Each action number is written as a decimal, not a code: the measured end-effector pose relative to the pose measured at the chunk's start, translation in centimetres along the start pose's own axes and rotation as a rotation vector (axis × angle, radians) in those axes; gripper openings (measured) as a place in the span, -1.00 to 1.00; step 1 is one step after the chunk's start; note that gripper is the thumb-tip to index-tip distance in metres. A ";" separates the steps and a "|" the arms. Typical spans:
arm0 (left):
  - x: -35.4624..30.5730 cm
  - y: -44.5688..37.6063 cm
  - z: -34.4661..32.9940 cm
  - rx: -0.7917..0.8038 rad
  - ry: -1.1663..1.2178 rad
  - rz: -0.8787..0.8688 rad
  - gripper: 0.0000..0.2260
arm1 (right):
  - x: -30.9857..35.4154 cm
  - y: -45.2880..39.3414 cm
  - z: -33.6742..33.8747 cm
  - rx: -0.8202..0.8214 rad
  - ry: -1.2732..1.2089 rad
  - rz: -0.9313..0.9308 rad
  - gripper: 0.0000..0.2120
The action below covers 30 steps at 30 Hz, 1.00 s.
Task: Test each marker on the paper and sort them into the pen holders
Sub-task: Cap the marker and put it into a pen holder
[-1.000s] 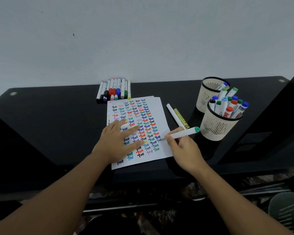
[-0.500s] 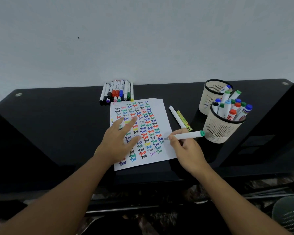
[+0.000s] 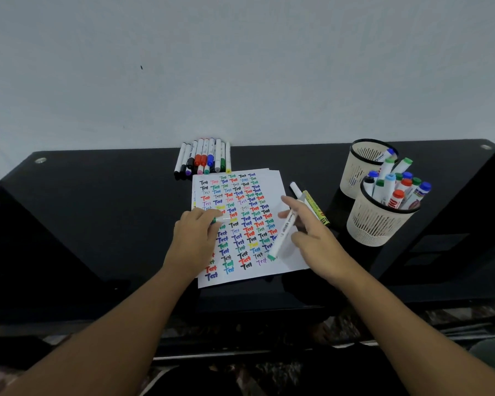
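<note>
Right hand grips green marker over the paper; left hand pinches its cap on the paper.

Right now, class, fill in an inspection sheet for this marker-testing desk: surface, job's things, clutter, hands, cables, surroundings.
Surface: black table, glossy, against a pale wall.
Job's things: paper covered in coloured "Test" words; row of markers at its far edge; two markers lying right of the paper; near pen holder full of markers; far pen holder holding few.
Clutter: nothing seen.
Hands: left hand rests on the paper, pinching a green cap; right hand holds a white marker, green tip toward the paper.
Cables: nothing seen.
Surroundings: dark patterned floor below the table.
</note>
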State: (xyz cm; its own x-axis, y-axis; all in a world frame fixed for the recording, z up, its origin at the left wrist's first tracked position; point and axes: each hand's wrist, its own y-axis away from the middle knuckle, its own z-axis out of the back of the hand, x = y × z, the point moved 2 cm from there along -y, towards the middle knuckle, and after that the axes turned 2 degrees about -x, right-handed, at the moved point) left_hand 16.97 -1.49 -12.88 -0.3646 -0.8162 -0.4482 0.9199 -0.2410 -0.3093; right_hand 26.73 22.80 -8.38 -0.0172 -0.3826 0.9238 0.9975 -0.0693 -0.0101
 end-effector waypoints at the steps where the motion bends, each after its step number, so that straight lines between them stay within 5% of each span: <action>1: -0.1 0.1 0.1 -0.008 0.013 -0.010 -0.74 | 0.5 -0.4 -0.1 -0.023 -0.042 0.019 -0.45; 4: -0.6 0.3 0.7 -0.033 0.051 -0.026 -0.74 | 1.5 -1.7 -0.6 -0.127 -0.112 0.037 -0.71; 6: -0.8 0.5 1.0 -0.042 0.048 -0.037 -0.73 | 1.7 -2.7 -1.0 -0.060 -0.053 0.012 -0.63; 8: -1.0 0.5 1.1 -0.047 0.045 -0.038 -0.72 | 1.5 -3.5 -1.5 0.052 0.169 0.012 -0.51; 13: -1.3 0.7 1.3 -0.061 0.038 -0.083 -0.71 | 1.2 -4.5 -1.9 0.076 0.729 0.167 -0.86; 30: -1.7 0.9 1.4 -0.047 0.058 -0.180 -0.73 | 0.7 -5.2 -2.2 0.024 0.769 0.281 -0.75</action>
State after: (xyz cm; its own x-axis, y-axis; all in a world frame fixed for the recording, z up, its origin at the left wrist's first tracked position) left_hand 18.61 -1.08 -11.25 -0.5313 -0.7302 -0.4296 0.8321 -0.3545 -0.4267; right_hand 21.36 20.84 -8.50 0.2005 -0.9082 0.3674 0.9726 0.1394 -0.1861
